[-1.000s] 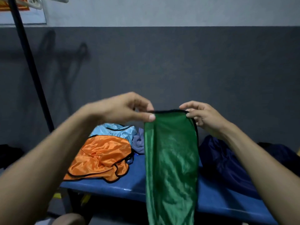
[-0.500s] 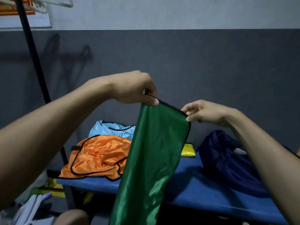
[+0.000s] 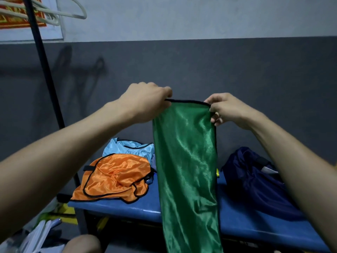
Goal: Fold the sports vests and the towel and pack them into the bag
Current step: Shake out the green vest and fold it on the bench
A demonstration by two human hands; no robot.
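While both arms reach forward above the blue bench (image 3: 116,207), the green vest (image 3: 186,161) hangs as a long narrow strip from its black-trimmed top edge; the left hand (image 3: 145,101) pinches the left corner of that edge, fingers curled; the right hand (image 3: 226,108) pinches the right corner likewise. On the bench, left of the strip, an orange vest (image 3: 113,178) lies crumpled, partly over a light blue vest (image 3: 127,147); to the right rests the dark blue bag (image 3: 255,181), slack; a sliver of yellow cloth (image 3: 217,172) shows beside the strip. Behind, a black pole (image 3: 43,66) carries pale hangers (image 3: 69,13) against the grey wall (image 3: 237,70).
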